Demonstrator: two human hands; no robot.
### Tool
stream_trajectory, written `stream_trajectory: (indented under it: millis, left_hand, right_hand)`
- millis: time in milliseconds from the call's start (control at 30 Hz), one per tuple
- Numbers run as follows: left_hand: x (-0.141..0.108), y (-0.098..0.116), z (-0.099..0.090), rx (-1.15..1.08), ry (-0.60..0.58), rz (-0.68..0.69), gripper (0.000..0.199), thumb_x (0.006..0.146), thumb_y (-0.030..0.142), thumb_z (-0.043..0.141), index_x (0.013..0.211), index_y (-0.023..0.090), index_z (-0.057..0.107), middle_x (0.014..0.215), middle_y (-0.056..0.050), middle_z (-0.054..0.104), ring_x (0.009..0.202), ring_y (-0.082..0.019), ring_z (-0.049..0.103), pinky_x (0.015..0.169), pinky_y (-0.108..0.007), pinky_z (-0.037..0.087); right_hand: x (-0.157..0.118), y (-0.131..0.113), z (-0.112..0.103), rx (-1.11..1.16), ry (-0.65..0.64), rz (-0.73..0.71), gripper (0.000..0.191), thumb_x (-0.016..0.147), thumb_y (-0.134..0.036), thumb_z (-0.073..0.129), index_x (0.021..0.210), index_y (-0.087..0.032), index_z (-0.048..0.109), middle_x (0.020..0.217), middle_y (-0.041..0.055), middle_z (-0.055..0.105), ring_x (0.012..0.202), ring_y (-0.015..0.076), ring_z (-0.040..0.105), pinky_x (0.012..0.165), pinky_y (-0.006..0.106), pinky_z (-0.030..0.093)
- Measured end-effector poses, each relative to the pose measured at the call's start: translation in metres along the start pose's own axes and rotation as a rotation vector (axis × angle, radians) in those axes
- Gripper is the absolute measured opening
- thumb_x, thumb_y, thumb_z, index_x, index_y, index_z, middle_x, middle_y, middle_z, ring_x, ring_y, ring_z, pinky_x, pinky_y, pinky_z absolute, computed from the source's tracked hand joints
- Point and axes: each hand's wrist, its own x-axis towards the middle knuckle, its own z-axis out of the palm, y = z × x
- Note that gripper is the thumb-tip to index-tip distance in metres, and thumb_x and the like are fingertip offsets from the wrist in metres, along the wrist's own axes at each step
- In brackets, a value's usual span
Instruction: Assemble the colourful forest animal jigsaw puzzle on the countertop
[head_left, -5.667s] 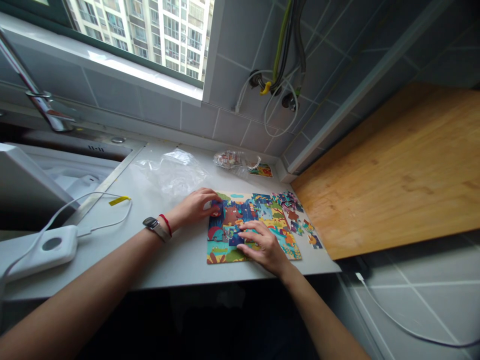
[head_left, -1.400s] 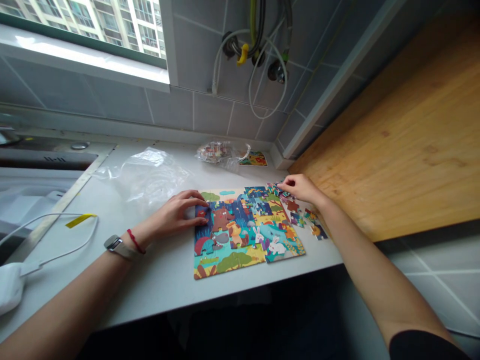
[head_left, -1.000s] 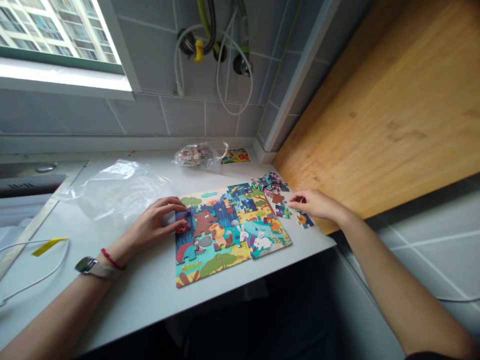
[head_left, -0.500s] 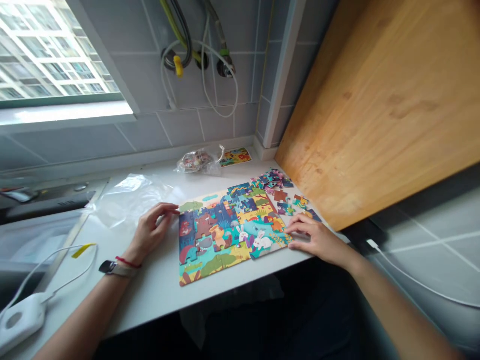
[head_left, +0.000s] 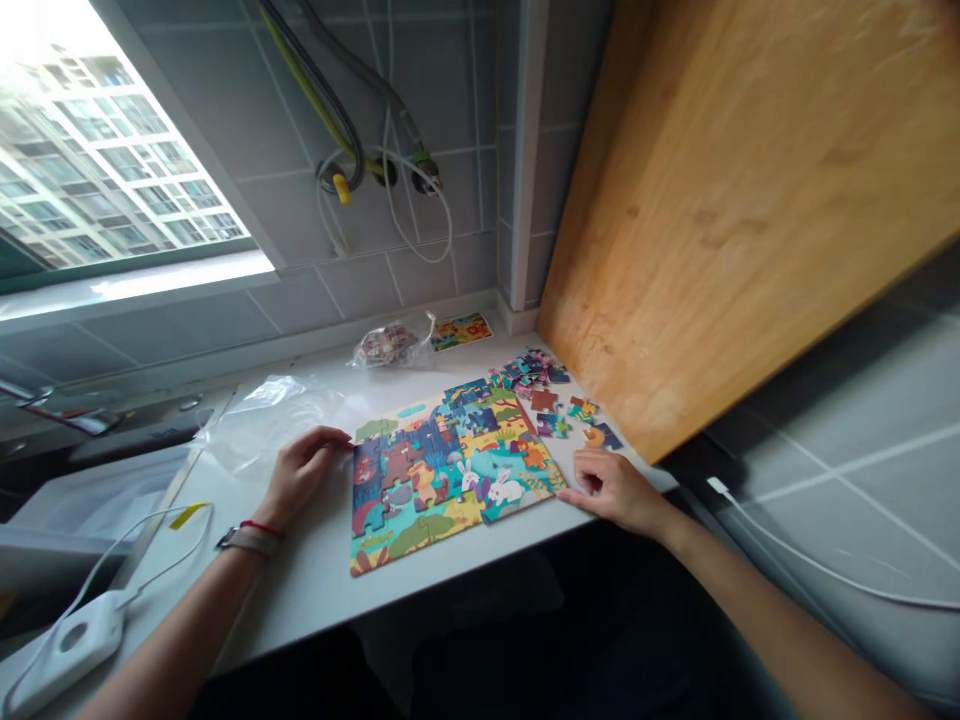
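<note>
A partly joined animal jigsaw puzzle (head_left: 427,520) lies flat on the white counter, with rabbits, a bear and trees on it. Its upper right part has some pieces lying over others. My left hand (head_left: 306,470) rests at the puzzle's upper left corner, fingers loosely bent and tips at the edge, holding nothing. By the lower right corner is my right hand (head_left: 619,492), its fingers curled in and its thumb side against the puzzle's edge; nothing shows in it. Loose puzzle pieces (head_left: 546,400) lie in a pile and scattered beyond the right edge.
Behind the puzzle lie a clear bag with pieces (head_left: 386,343) and a small picture card (head_left: 461,331). An empty plastic bag (head_left: 274,415) spreads at the left. A white power strip (head_left: 82,640) with its cable sits at front left. A wooden board (head_left: 735,220) leans at the right.
My right hand has curled its fingers in, drawing them back from the puzzle's right edge. My left hand stays at the left edge. The camera view has shifted slightly.
</note>
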Motion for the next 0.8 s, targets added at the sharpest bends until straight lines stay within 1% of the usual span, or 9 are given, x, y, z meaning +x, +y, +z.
stream_trajectory:
  millis: [100,200,267,333,367,467,533,667,800]
  left_hand:
    - [0.013,0.009,0.008,-0.021,0.053,-0.052,0.025,0.081,0.041,0.057,0.085,0.021,0.073,0.081,-0.005,0.079,0.076,-0.025,0.077,0.075,-0.037,0.064]
    - [0.029,0.043,0.030,0.040,0.027,0.061,0.025,0.087,0.040,0.058,0.086,0.021,0.074,0.091,-0.007,0.081,0.087,-0.025,0.078,0.080,-0.036,0.064]
    - [0.038,0.078,0.053,0.036,-0.124,0.165,0.030,0.094,0.044,0.056,0.098,0.020,0.074,0.100,-0.008,0.081,0.088,-0.024,0.078,0.077,-0.035,0.064]
    - [0.047,0.117,0.084,0.071,-0.351,0.295,0.033,0.099,0.045,0.056,0.117,0.022,0.072,0.111,-0.009,0.080,0.094,-0.024,0.078,0.078,-0.035,0.065]
    - [0.050,0.135,0.100,0.116,-0.443,0.399,0.032,0.100,0.044,0.058,0.122,0.024,0.071,0.120,-0.009,0.077,0.103,-0.025,0.076,0.087,-0.038,0.064]
    - [0.063,0.183,0.153,0.208,-0.598,0.656,0.041,0.098,0.037,0.063,0.137,0.025,0.064,0.136,-0.012,0.071,0.126,-0.029,0.067,0.109,-0.046,0.055]
    - [0.073,0.204,0.186,0.241,-0.666,0.727,0.050,0.093,0.030,0.068,0.142,0.022,0.060,0.143,-0.013,0.066,0.135,-0.031,0.061,0.115,-0.047,0.051]
    - [0.090,0.226,0.234,0.264,-0.696,0.728,0.047,0.092,0.016,0.063,0.139,0.021,0.063,0.143,-0.013,0.066,0.133,-0.028,0.063,0.117,-0.042,0.049]
    - [0.095,0.231,0.254,0.273,-0.692,0.730,0.044,0.091,0.017,0.066,0.135,0.019,0.066,0.138,-0.012,0.069,0.128,-0.027,0.066,0.114,-0.041,0.050]
  right_hand:
    - [-0.002,0.003,0.003,-0.066,-0.012,-0.091,0.051,0.093,-0.042,0.066,0.058,-0.024,0.033,0.057,-0.0034,0.043,0.060,0.0156,0.045,0.065,0.031,0.037]
    - [-0.007,0.005,0.008,-0.094,0.029,-0.135,0.047,0.092,-0.030,0.059,0.058,-0.024,0.026,0.054,-0.0042,0.038,0.056,0.0144,0.041,0.065,0.031,0.034]
    - [-0.010,0.006,0.012,-0.125,0.063,-0.155,0.044,0.088,-0.023,0.057,0.058,-0.023,0.025,0.051,-0.0041,0.036,0.054,0.0142,0.038,0.065,0.031,0.033]
    - [-0.013,0.007,0.016,-0.159,0.079,-0.170,0.042,0.084,-0.019,0.057,0.056,-0.023,0.026,0.049,-0.0037,0.037,0.053,0.0143,0.037,0.065,0.032,0.032]
    - [-0.013,0.007,0.017,-0.174,0.082,-0.174,0.041,0.083,-0.018,0.057,0.055,-0.023,0.027,0.048,-0.0032,0.039,0.053,0.0145,0.038,0.065,0.032,0.032]
    - [-0.014,0.007,0.018,-0.220,0.096,-0.190,0.037,0.081,-0.016,0.057,0.054,-0.022,0.032,0.048,-0.0019,0.045,0.054,0.0148,0.043,0.065,0.032,0.032]
    - [-0.014,0.008,0.018,-0.259,0.104,-0.200,0.036,0.081,-0.015,0.057,0.053,-0.022,0.036,0.049,-0.0011,0.049,0.054,0.0148,0.046,0.065,0.032,0.032]
    - [-0.014,0.008,0.020,-0.314,0.117,-0.195,0.034,0.080,-0.014,0.061,0.053,-0.021,0.044,0.051,-0.0009,0.054,0.054,0.0145,0.049,0.064,0.031,0.032]
    - [-0.014,0.011,0.022,-0.330,0.133,-0.210,0.034,0.080,-0.013,0.064,0.052,-0.021,0.046,0.050,-0.0023,0.055,0.052,0.0133,0.048,0.063,0.030,0.031]
